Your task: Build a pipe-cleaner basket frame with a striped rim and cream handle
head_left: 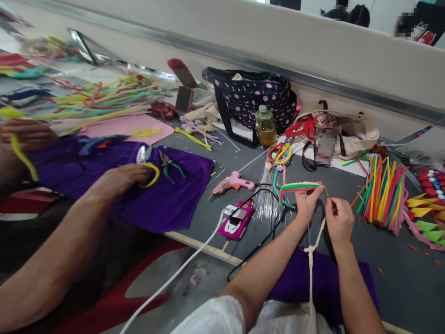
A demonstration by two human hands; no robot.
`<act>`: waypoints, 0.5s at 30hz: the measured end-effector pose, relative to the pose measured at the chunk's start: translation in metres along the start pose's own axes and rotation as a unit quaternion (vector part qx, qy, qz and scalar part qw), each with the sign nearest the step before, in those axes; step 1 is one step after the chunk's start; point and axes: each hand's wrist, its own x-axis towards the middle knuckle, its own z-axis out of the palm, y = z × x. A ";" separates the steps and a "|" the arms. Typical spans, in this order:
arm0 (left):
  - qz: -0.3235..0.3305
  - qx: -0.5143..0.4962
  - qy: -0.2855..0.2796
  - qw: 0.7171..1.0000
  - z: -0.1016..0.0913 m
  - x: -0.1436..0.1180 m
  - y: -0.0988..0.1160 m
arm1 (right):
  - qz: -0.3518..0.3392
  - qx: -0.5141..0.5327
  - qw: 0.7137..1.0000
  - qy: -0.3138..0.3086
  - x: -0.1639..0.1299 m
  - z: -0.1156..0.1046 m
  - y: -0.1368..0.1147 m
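Observation:
In the head view, my left hand (308, 206) is closed on a flat strip of pipe cleaners (301, 187) laid side by side in green, pink and cream. The strip bends down at its left end. My right hand (339, 220) pinches the strip's other end, where red and green twist together. From near the right hand a cream fuzzy cord (310, 273) runs down toward my lap. My fingertips partly hide the grip. A purple cloth (366, 278) lies under my forearms.
To my left, a co-worker's hand (120, 181) touches yellow-handled scissors (151, 175) on a purple cloth (174, 204) beside green pliers (172, 167). A pink glue gun (232, 183), a cabled magenta car-shaped item (237, 220), a bottle (265, 127) and bundled pipe cleaners (384, 190) surround my hands.

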 end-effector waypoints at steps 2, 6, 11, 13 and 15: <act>-0.003 -0.001 0.004 1.000 0.000 0.000 0.002 | 0.053 0.042 0.998 -0.003 -0.001 0.001 0.001; -0.017 -0.008 -0.001 1.000 -0.001 0.000 0.005 | 0.214 0.210 0.953 -0.036 0.000 0.004 0.001; -0.039 -0.048 -0.026 0.998 -0.001 -0.001 0.006 | 0.412 0.482 0.771 -0.058 0.004 0.009 -0.003; -0.045 -0.064 -0.037 0.996 -0.001 -0.001 0.006 | 0.442 0.546 0.708 -0.071 0.005 0.011 -0.005; -0.049 -0.070 -0.041 0.996 0.000 -0.002 0.007 | 0.446 0.584 0.672 -0.094 0.005 0.013 -0.006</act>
